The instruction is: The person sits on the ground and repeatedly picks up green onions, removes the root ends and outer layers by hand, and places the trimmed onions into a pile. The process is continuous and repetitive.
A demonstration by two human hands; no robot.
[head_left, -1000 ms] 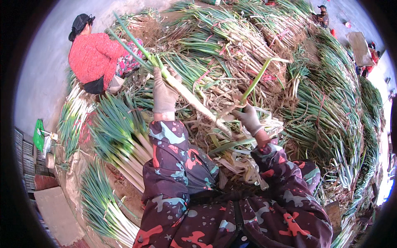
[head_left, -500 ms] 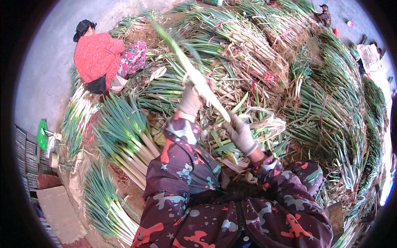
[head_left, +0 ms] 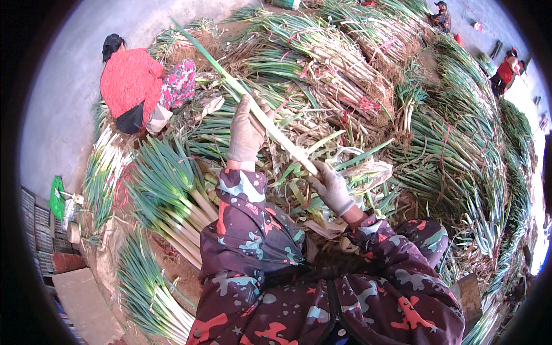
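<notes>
A long green onion (head_left: pixel 267 123) slants across the middle, its green tip up to the left and its white end down to the right. My left hand (head_left: pixel 247 133), in a pale work glove, is closed around its middle. At the white end, my right hand (head_left: pixel 332 188), gloved too, pinches the stalk's tip between thumb and fingers. Below the stalk lies a heap of stripped leaves and peelings (head_left: pixel 368 174). To the left of my left forearm, a pile of cleaned green onions (head_left: pixel 183 215) shows white stems and green tops.
Another cleaned bundle (head_left: pixel 158 299) lies at lower left. Tied bundles of unpeeled green onions (head_left: pixel 345 75) spread across the back and right. A person in a red top (head_left: pixel 131 83) sits at upper left; other people (head_left: pixel 507 72) are at far right. A flat board (head_left: pixel 86 305) lies lower left.
The green onion's upper end has swung to the left and steadied, with my left hand moving left along with it. My right hand stays at the white end. A leaf in the heap now sticks up rightward.
</notes>
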